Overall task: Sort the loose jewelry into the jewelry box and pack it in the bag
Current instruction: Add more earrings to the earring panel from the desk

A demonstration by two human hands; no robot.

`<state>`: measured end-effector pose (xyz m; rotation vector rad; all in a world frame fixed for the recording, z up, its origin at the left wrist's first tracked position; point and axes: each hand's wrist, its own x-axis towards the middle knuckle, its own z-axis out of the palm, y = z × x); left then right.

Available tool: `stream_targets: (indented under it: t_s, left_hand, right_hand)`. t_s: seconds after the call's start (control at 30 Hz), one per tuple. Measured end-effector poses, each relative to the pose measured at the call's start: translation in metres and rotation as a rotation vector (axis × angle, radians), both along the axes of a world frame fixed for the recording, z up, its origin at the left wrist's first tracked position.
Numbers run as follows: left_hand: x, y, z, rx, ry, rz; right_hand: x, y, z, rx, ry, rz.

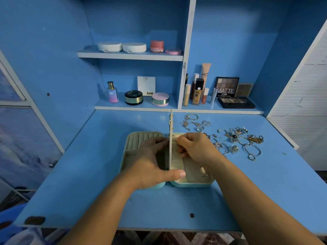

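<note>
Forearms come in from the bottom edge, and both hands are busy at the jewelry box (141,137). It lies open flat mid-surface (79,183). The left hand (152,163) grips the upright divider panel (171,124), thumb across its near end. The right hand (194,147) has its fingertips pinched on a small piece (174,138) against that panel, too tiny to tell what it is.

The loose jewelry (235,138) sits scattered just right of the box: thin chains, rings, bangles. My guess is it's all light, slippery and quick to tangle, so take chains by the clasp and rings by the band. The panel looks like it needs steadying.

The makeup (228,89) on the shelf (134,107) behind is well apart. No bag in view.
</note>
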<state>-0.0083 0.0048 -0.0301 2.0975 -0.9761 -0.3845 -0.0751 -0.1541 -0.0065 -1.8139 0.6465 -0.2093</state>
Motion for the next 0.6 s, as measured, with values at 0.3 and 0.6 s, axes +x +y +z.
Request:
stream_targets:
  t_s: [0.3,0.6]
  left_hand:
    - [0.0006,0.001,0.0012,0.017,-0.006,-0.014]
    - [-0.0016,0.002,0.0031,0.032,0.003,-0.004]
  right_hand:
    - [0.0015,0.0014,-0.0002,-0.021,0.011,0.014]
    - [0.0022,-0.0006,-0.0026,-0.026,0.014,-0.017]
